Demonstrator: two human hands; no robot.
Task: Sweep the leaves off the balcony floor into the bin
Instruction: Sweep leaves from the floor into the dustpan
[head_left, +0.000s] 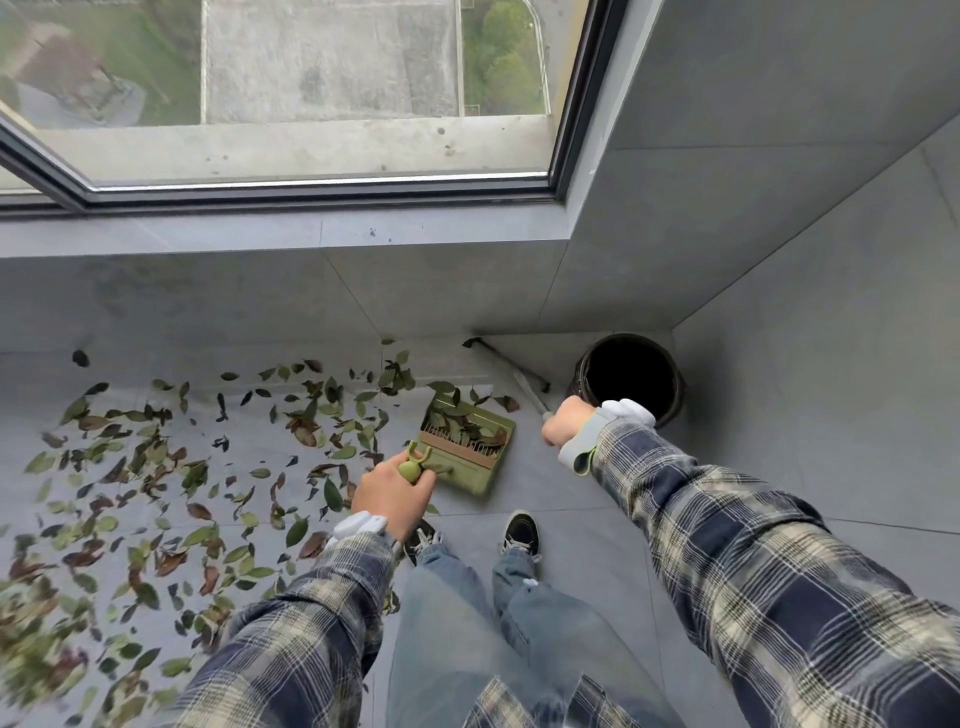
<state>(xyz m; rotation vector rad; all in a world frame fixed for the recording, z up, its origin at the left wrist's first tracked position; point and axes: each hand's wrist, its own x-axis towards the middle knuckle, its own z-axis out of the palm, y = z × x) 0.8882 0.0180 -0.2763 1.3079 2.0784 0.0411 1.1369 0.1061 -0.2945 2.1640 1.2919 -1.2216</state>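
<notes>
On my feed, the left hand grips the handle of the green dustpan, which is loaded with leaves at twelve o'clock from the shoes. The right hand clenches a broom handle beside the black bin at one o'clock. Loose leaves litter the floor toward nine o'clock.

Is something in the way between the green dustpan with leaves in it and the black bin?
Yes. The pale stick gripped by the right hand slants across the gap between the dustpan and the bin. The bin's mouth is uncovered.
</notes>
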